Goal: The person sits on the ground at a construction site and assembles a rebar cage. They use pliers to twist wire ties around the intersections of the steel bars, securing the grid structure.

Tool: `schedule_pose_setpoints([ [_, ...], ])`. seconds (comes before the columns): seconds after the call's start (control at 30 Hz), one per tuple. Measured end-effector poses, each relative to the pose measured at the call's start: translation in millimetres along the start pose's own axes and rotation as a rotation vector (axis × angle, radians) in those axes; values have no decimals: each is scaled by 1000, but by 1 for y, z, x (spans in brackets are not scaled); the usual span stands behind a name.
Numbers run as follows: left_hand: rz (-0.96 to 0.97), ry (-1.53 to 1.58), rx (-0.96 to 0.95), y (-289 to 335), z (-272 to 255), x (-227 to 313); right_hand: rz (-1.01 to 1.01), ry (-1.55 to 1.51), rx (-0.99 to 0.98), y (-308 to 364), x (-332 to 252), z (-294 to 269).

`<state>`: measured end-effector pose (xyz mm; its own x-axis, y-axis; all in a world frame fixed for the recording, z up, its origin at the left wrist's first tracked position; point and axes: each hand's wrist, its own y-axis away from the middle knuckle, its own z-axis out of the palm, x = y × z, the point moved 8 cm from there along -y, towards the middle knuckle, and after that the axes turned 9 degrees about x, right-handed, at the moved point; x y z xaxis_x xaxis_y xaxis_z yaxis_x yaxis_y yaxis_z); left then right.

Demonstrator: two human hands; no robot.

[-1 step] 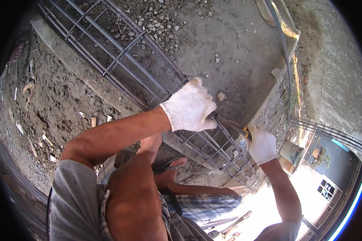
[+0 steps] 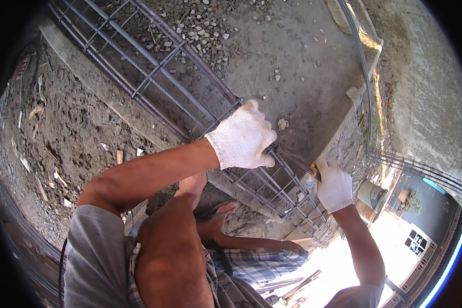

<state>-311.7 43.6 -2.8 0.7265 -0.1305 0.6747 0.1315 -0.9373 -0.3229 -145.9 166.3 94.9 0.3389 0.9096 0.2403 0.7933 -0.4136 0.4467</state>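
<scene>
A long steel rebar cage [image 2: 161, 66] runs diagonally from the upper left down to the lower right, its bars crossed by square stirrups. My left hand [image 2: 244, 136], in a white knit glove, is closed over the cage's bars near the middle of the view; its fingertips are partly hidden. To the right, my right hand [image 2: 334, 186], gloved the same way, grips pliers [image 2: 314, 170] by their yellow-and-black handles. The tool's dark front end points toward the cage bars beside my left hand. What its jaws touch is too small to make out.
Loose gravel [image 2: 203, 31] lies beyond the cage, beside a concrete strip [image 2: 292, 56]. Muddy soil with scraps [image 2: 61, 149] spreads at left. A bucket [image 2: 370, 195] stands at right, near more thin bars [image 2: 421, 167]. My bent knee [image 2: 172, 251] is close below my left forearm.
</scene>
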Motion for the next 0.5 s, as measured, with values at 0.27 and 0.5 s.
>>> schedule_pose_setpoints([
  [0.27, -41, 14, -16, 0, 5, 1, -75, 192, -96, -9, -23, -53],
  [0.5, -10, 26, 45, 0, 4, 3, 543, -745, -1003, 1, -7, -22],
])
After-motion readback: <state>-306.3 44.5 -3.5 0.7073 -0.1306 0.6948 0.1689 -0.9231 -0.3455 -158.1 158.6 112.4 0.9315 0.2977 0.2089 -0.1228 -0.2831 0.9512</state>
